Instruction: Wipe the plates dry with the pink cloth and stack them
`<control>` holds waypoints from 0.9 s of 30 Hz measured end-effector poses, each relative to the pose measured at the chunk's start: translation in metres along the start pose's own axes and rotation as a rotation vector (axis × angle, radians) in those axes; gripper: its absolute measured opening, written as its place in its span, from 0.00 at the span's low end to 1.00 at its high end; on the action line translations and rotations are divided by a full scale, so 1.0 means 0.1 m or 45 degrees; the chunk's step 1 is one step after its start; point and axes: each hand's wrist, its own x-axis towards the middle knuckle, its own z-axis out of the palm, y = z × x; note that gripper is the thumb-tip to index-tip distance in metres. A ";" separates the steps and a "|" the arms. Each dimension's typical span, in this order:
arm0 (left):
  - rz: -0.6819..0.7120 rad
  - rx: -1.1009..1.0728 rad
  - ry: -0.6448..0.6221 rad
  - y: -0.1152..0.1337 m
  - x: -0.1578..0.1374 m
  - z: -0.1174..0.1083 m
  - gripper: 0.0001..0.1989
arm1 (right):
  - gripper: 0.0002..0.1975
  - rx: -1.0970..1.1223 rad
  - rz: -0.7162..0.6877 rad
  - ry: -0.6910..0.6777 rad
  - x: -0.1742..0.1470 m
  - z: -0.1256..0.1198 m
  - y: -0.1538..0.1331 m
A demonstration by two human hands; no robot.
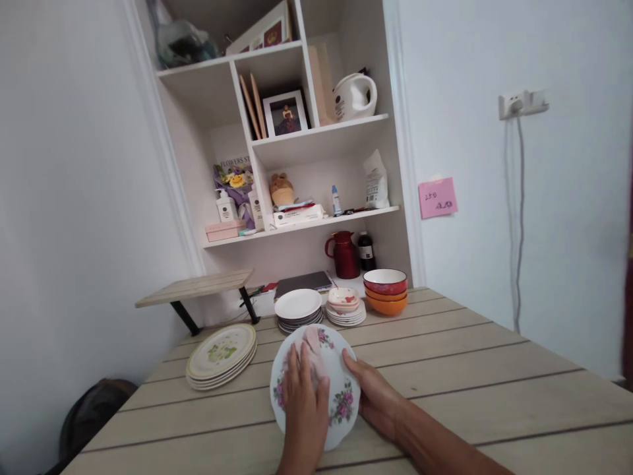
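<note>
A white plate with pink flower print [341, 389] is tilted up over the wooden table [494, 389]. My right hand [378, 396] grips its right rim from behind. My left hand [304, 402] lies flat on the plate's face and presses a pale pink cloth [314, 349] against it. The lower left of the plate is hidden behind my left hand.
A stack of green-patterned plates [221, 353] lies at left. Behind are a stack of white plates [298, 307], small dishes [345, 305] and red and orange bowls [385, 290]. Shelves [316, 138] with a kettle, jug and bottles stand at the back. A small raised wooden shelf [198, 287] sits back left.
</note>
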 end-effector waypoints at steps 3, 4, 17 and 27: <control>0.074 0.121 -0.049 0.00 0.00 0.02 0.32 | 0.27 0.013 0.018 -0.022 0.00 0.02 -0.01; 0.117 0.131 -0.091 0.01 0.00 0.01 0.32 | 0.27 0.023 0.019 -0.023 0.00 0.02 -0.01; 0.385 0.064 -0.445 0.24 0.02 -0.15 0.26 | 0.31 0.057 0.091 -0.094 0.03 -0.03 -0.04; 0.061 0.498 -0.016 0.06 0.12 -0.20 0.25 | 0.27 0.009 0.069 -0.042 -0.01 0.03 0.01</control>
